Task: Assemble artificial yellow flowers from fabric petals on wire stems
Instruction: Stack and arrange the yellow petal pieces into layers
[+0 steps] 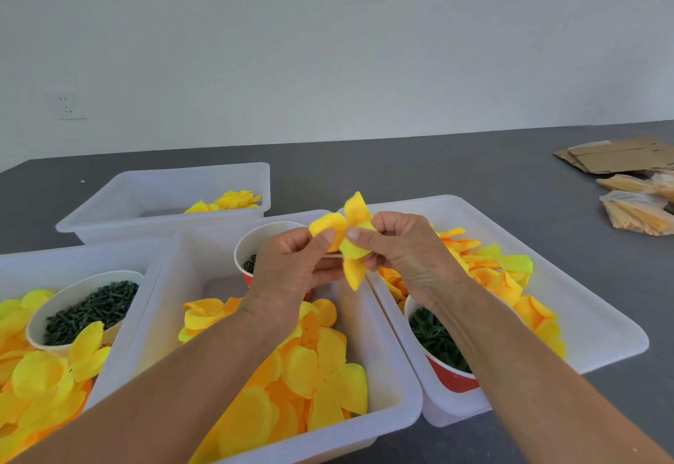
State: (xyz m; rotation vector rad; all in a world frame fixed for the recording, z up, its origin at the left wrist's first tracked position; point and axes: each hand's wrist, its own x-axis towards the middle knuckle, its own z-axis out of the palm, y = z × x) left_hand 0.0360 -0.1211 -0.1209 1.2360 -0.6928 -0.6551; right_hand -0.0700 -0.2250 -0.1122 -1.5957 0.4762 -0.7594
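Observation:
A yellow fabric petal piece point(353, 241) with several lobes is held up above the trays, between both hands. My left hand point(291, 270) pinches its left lobe with thumb and forefinger. My right hand point(405, 255) pinches its middle from the right. No wire stem shows in the piece. Loose yellow petals point(310, 372) fill the middle white tray point(397, 416) under my arms. A finished yellow flower point(235, 200) lies in the far white tray point(164, 186).
A paper cup of dark green parts point(91, 308) stands in the left tray, another point(437, 339) in the right tray point(601, 321), a third point(255, 244) behind my left hand. Flattened cardboard point(620, 159) and bagged yellow stock point(638, 211) lie far right on the grey table.

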